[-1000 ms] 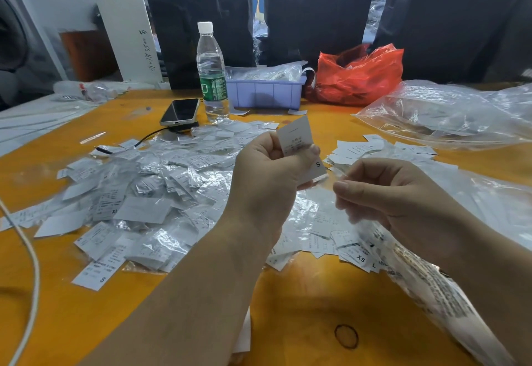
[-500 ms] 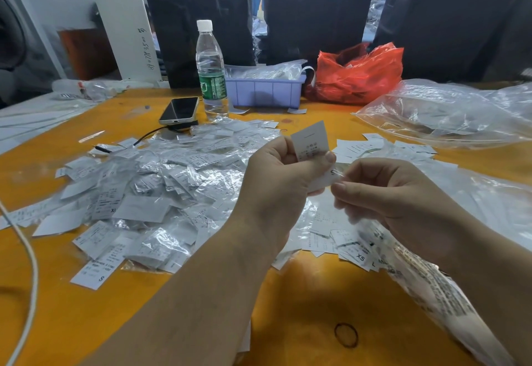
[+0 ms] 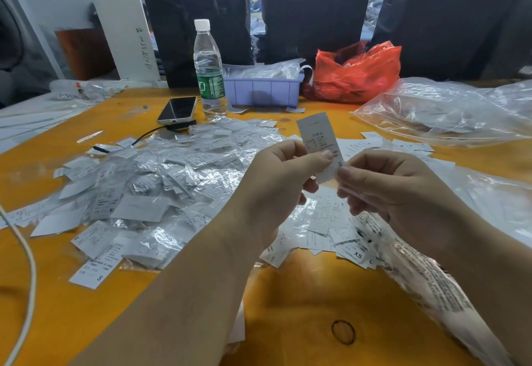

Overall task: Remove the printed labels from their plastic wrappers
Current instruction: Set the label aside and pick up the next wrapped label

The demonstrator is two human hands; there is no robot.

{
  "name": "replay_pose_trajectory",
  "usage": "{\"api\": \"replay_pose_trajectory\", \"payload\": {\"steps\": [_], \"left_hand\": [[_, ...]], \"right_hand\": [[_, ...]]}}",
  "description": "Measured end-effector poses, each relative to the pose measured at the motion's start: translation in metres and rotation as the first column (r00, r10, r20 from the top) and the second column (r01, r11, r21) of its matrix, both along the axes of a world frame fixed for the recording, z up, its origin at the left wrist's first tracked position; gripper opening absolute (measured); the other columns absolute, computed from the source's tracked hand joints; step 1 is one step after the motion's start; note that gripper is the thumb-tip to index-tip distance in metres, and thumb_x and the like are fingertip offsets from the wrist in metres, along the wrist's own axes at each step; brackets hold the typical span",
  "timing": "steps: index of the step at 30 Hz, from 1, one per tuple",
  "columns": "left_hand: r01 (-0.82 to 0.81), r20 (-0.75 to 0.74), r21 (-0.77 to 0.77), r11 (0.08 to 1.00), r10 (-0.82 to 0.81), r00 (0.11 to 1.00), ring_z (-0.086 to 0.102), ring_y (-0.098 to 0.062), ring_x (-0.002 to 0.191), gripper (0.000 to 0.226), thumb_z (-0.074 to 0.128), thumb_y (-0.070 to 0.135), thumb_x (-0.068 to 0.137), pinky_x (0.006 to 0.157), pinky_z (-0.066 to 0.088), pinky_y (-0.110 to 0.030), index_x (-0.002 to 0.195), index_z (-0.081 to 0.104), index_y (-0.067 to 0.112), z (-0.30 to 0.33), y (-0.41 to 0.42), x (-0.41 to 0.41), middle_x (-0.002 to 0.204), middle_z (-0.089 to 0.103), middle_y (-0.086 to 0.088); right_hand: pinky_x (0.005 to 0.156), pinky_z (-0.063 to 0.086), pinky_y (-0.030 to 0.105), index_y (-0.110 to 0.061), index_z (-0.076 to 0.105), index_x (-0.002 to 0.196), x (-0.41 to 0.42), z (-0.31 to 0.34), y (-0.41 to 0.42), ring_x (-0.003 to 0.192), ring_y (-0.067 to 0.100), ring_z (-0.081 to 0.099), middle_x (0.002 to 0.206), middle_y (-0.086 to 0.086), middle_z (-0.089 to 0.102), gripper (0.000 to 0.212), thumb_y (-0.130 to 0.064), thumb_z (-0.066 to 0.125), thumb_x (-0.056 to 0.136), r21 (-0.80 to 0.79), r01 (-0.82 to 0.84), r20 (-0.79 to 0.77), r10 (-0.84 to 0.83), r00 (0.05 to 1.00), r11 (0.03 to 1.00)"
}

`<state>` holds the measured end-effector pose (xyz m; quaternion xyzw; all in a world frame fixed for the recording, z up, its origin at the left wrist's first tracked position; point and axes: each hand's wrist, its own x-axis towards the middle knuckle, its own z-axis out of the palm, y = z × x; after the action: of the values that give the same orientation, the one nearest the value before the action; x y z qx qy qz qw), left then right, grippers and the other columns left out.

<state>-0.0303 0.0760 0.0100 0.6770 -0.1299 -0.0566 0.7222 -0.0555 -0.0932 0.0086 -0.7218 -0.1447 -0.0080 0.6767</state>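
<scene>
- Your left hand [image 3: 283, 177] and right hand [image 3: 403, 192] both pinch one label [image 3: 318, 139] above the bench [image 3: 302, 293].
- Its long axis stands nearly upright, top tilted slightly left.
- White, printed, lower end marked "S".

1 head cam, wide-angle, looks forward and down across the table [image 3: 86, 293]; hands close up, far edge and wall behind.
</scene>
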Motion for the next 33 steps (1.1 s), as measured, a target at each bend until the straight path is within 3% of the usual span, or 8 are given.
{"api": "replay_pose_trajectory", "payload": {"steps": [5,12,20,28,33], "left_hand": [[0.003,0.035,0.042,0.999,-0.004,0.999,0.052,-0.007,0.052,0.011,0.061,0.016,0.094,0.048,0.04,-0.018,0.092,0.071,0.013,0.0012,0.003,0.0007,0.065,0.065,0.006],[-0.092,0.042,-0.064,0.994,0.095,0.995,0.051,-0.007,0.052,0.012,0.06,0.016,0.095,0.049,0.04,-0.02,0.09,0.07,0.016,0.0055,0.0091,0.0042,0.062,0.064,0.006],[-0.076,0.155,0.068,0.995,0.065,0.986,0.053,-0.007,0.053,0.01,0.061,0.015,0.094,0.047,0.042,-0.018,0.09,0.07,0.015,0.0005,0.003,-0.0006,0.063,0.066,0.009],[-0.068,0.185,0.086,0.994,0.051,0.981,0.054,-0.003,0.053,0.01,0.062,0.015,0.094,0.049,0.043,-0.015,0.091,0.07,0.018,-0.0007,0.0015,-0.0017,0.065,0.067,0.01],[-0.075,0.203,0.067,0.995,0.06,0.977,0.053,-0.004,0.053,0.01,0.062,0.014,0.094,0.049,0.042,-0.013,0.089,0.071,0.017,0.0002,0.0035,-0.0008,0.064,0.067,0.009]], "right_hand": [[0.057,0.05,0.023,-0.015,0.074,0.07,0.0001,0.0,0.0005,0.064,0.018,0.058,0.069,0.007,0.066,0.019,-0.031,0.065,0.074,-0.013,0.017,-0.004,-0.017,1.0,1.0],[0.057,0.05,0.025,-0.015,0.075,0.069,-0.0001,-0.0002,0.0009,0.065,0.02,0.059,0.069,0.008,0.067,0.019,-0.03,0.064,0.073,-0.03,0.027,0.003,-0.027,1.0,0.999],[0.057,0.051,0.025,-0.018,0.075,0.071,-0.0003,-0.001,0.0018,0.062,0.016,0.059,0.068,0.006,0.068,0.018,-0.035,0.067,0.07,-0.08,0.014,0.044,-0.01,0.999,0.997],[0.057,0.046,0.026,-0.008,0.07,0.07,0.0008,-0.0026,0.0018,0.06,0.024,0.05,0.065,0.008,0.064,0.017,-0.025,0.07,0.07,-0.047,0.003,0.056,-0.001,0.998,0.999],[0.058,0.046,0.025,-0.015,0.071,0.069,0.001,-0.0027,0.0006,0.058,0.017,0.054,0.066,0.007,0.066,0.013,-0.028,0.072,0.07,-0.065,0.012,0.063,-0.008,0.998,0.998]]}}
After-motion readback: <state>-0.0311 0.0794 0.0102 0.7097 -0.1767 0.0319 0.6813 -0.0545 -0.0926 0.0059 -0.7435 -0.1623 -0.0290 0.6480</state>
